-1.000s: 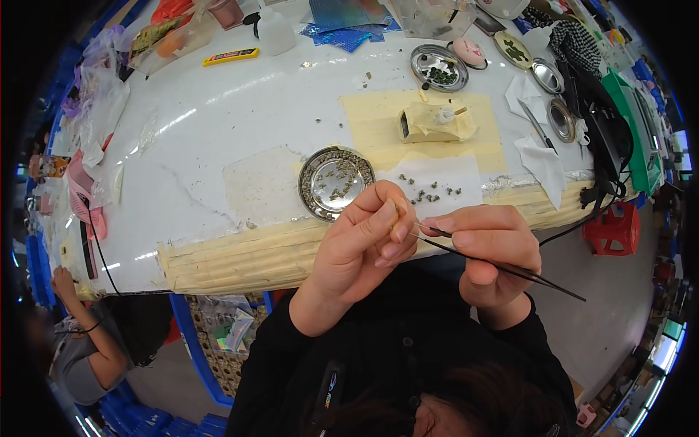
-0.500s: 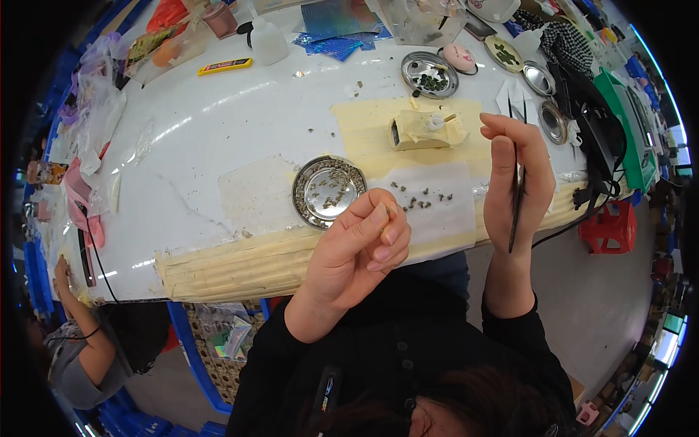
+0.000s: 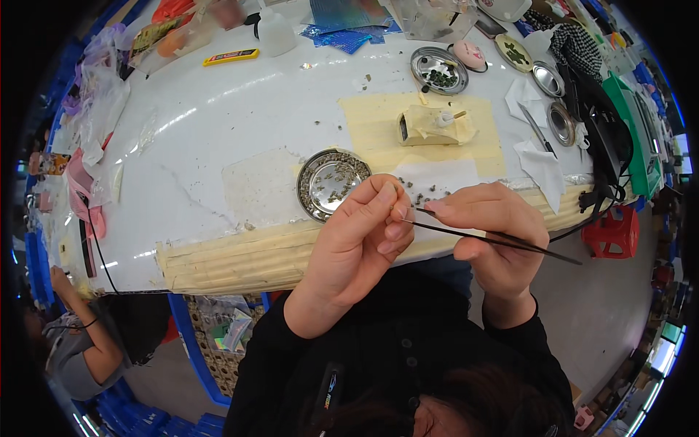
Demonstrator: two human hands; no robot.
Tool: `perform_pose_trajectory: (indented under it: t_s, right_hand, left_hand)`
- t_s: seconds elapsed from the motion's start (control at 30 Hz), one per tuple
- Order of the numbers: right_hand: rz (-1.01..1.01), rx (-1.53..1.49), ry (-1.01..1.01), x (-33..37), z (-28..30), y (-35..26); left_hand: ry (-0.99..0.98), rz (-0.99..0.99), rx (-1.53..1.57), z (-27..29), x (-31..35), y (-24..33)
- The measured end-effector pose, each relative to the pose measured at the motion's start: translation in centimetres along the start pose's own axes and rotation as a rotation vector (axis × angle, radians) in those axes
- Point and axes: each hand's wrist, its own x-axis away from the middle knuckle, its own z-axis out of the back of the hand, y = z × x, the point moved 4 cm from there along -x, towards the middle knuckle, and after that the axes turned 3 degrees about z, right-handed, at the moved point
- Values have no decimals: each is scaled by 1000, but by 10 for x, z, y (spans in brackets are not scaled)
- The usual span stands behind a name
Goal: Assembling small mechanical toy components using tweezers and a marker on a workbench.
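My left hand (image 3: 357, 237) is closed, thumb and forefinger pinching a tiny piece mostly hidden by the fingertips. My right hand (image 3: 506, 218) grips a pair of black tweezers (image 3: 459, 231). Their thin tips point left and reach the fingertips of my left hand; whether they touch the piece cannot be made out. Just beyond my left hand stands a round metal dish (image 3: 314, 183) scattered with many small greyish-brown bits. Several similar dark bits (image 3: 419, 195) lie on a white paper sheet (image 3: 451, 172) behind my fingers.
A tape-wrapped block (image 3: 426, 130) sits on yellow tape beyond the paper. Farther back are a metal dish of dark green pieces (image 3: 422, 69), a yellow box cutter (image 3: 231, 57) and a white bottle (image 3: 275, 33). A craft knife (image 3: 537, 131) lies at right. A co-worker's arm (image 3: 98, 342) shows at left.
My right hand has come down and left toward my left hand. The tweezers have swung from upright to nearly level, tips now at my left fingertips. My left hand keeps its pinch.
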Motion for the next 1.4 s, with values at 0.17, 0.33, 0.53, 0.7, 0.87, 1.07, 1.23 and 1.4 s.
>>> perform_pose_trajectory:
  t_s: [0.17, 0.33, 0.53, 0.7, 0.87, 1.07, 1.23, 1.4]
  right_hand:
    - [83, 21, -73, -3, -2, -2]
    - [93, 17, -99, -4, -3, -4]
    - [85, 29, -113, -4, -5, -5]
    - [73, 22, -111, -5, -6, -5]
    - [95, 17, -92, -5, -6, -2]
    - [-359, -657, 183, 4, -11, 23]
    - [-616, -883, 210, 9, -16, 42]
    - [-689, -938, 244, 10, -20, 43]
  left_hand:
    - [-33, -34, -57, -2, 1, 0]
    - [-33, -38, -74, -1, 1, 0]
    - [-15, -54, -88, 1, 2, 1]
    - [0, -75, -116, 2, 3, 2]
    - [-1, -81, -118, 1, 4, 3]
    - [4, -37, -90, 0, 3, 2]
    - [-27, 20, -24, -2, 4, -1]
    - [-55, 46, 20, -1, 4, -3]
